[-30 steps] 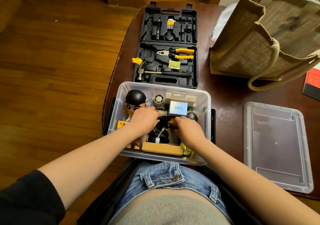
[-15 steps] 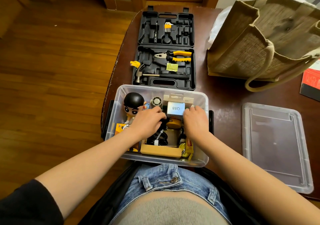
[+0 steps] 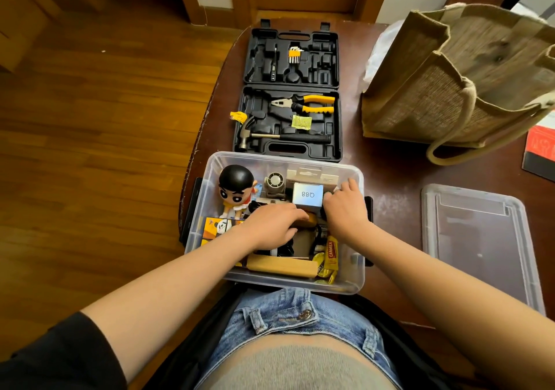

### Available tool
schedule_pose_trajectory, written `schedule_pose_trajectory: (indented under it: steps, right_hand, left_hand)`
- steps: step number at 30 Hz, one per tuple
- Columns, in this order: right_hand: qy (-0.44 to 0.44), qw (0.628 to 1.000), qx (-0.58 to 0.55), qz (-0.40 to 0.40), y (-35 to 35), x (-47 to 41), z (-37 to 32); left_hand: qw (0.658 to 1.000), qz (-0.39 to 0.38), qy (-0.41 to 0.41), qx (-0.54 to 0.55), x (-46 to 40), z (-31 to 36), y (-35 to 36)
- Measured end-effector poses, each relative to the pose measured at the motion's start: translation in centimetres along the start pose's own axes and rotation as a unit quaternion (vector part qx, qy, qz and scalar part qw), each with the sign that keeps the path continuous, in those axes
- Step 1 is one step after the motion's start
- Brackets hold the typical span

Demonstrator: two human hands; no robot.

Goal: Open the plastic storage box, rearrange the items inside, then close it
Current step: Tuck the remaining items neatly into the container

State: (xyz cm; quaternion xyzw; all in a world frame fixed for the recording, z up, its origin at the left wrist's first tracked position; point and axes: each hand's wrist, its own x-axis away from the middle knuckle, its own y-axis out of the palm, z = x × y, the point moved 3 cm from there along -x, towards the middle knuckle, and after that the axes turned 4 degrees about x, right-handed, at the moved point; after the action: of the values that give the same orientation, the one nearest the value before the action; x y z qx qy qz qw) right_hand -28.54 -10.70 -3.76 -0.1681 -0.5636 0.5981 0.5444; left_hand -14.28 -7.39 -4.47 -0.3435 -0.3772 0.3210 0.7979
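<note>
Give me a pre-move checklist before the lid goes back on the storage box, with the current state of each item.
1. Lid within reach: ok. The clear lid lies flat on the table, right of the storage box.
2. Hands out of the box: not ok. The left hand rests over the middle items and the right hand is at the small white Q88 box.
3. Contents below the rim: cannot tell. The figurine stands upright and its head may sit high.
4. Rim free all round: cannot tell, the arms cover part of the near edge.
5. Side latches free: cannot tell, only partly visible.
</note>
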Motion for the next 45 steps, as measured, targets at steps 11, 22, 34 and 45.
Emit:
schedule_pose_trajectory:
  steps: [11, 22, 34, 45]
  right_hand:
    - [-0.020, 0.988, -0.153, 0.028, -0.5, 3.3, 0.2]
    - [0.066, 0.933, -0.348, -0.058, 2.2, 1.8, -3.6]
    - [0.065, 0.960, -0.273, -0.019, 3.1, 2.1, -4.2]
    - [0.023, 0.977, -0.203, -0.054, 3.6, 1.4, -4.6]
  left_hand:
    - [0.996, 0.000, -0.063, 0.061, 1.2, -1.6, 0.3]
    - [0.980, -0.181, -0.054, -0.066, 0.4, -1.1, 1.7]
    - [0.979, -0.183, -0.041, -0.080, 0.6, -1.0, 1.7]
    - [0.986, -0.156, -0.062, -0.004, 0.5, -0.6, 2.0]
